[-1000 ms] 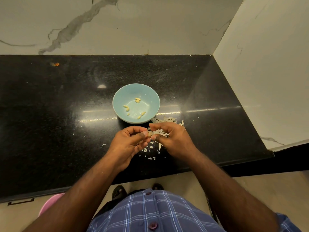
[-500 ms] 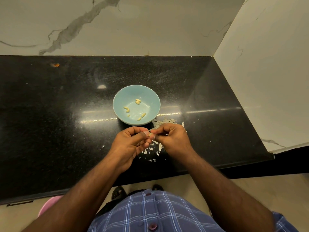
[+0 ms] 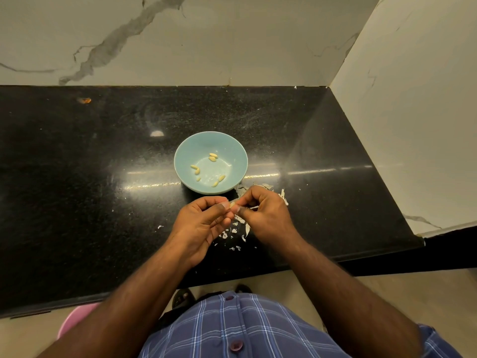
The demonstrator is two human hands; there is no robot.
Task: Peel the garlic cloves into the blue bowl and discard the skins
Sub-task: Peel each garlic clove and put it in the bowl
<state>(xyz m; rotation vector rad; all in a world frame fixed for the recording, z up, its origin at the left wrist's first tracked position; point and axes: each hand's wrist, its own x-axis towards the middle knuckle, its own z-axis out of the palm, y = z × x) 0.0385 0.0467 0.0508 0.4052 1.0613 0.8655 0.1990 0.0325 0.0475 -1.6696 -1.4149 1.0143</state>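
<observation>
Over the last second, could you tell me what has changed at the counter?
Little moved. Both hands, left hand and right hand, keep pinching the garlic clove between their fingertips just in front of the blue bowl; the right fingers have curled in closer. The peeled cloves in the bowl and the skins on the counter stayed put.

Black, glossy, speckled desk (image 3: 77,202) set in a corner against two pale marbled walls. A blue bowl (image 3: 233,151) stands on it near the centre. White garlic skins (image 3: 236,229) lie scattered on the desk just beside the bowl, toward the front edge. A small orange scrap (image 3: 84,100) lies well apart, near the back left.
</observation>
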